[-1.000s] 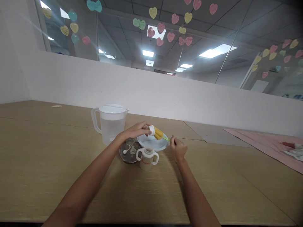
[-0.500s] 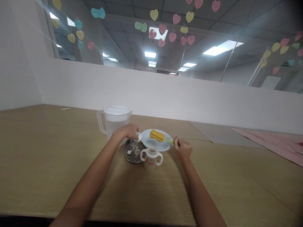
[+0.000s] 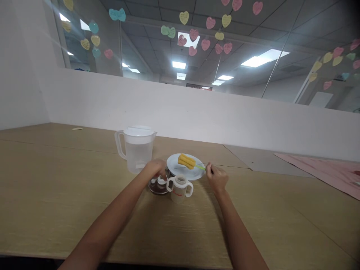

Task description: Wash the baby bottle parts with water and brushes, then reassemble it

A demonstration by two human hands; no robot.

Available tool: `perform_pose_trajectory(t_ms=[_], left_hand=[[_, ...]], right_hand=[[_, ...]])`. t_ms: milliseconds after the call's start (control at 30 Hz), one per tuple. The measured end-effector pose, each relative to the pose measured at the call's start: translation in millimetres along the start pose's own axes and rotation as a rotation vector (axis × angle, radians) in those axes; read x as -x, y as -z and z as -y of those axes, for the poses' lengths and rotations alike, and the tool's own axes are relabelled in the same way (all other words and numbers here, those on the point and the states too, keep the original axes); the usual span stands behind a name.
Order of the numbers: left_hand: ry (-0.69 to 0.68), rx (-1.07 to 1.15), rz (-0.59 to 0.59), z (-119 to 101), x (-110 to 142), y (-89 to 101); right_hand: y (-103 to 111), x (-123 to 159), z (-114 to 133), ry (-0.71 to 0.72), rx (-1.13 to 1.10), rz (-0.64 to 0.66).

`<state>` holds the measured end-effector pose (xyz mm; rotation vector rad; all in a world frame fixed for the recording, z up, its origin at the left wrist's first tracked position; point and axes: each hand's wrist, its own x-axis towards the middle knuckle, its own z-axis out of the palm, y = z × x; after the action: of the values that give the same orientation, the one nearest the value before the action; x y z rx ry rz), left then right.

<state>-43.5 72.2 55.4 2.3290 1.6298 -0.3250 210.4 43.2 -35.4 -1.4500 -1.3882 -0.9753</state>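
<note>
The right hand gripped the yellow sponge brush by its green handle, apparently so its head stayed over the white plate, away from the left hand, which pinched a white cap over the round tray, beside the two-handled cup.

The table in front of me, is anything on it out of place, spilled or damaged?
I can see no spill or damage. A small pale scrap lies by itself at the far left, near the wall, so it looks stray. The two-handled bottle stands upright, but its mouth is uncovered.
</note>
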Motion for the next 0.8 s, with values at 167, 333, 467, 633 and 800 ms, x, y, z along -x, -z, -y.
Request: perform_pose_trajectory(t_ms=[167,333,467,633,800], left_hand=[[-0.021,-0.001,-0.023,-1,-1,1.1],[-0.047,0.051,-0.008,-2,4,0.6],[-0.049,0.048,-0.035,-6,12,2.7],[-0.13,0.0,-0.172,-19,33,17.9],[-0.369,0.026,-0.143,-44,61,18.4]], right_hand=[[-1,0,0,-0.001,-0.006,-0.012],[0,0,1,-0.006,-0.016,0.0],[-2,2,0,-0.007,-0.009,0.019],[-6,3,-2,-0.112,0.02,0.018],[-5,2,0,-0.185,0.038,0.026]])
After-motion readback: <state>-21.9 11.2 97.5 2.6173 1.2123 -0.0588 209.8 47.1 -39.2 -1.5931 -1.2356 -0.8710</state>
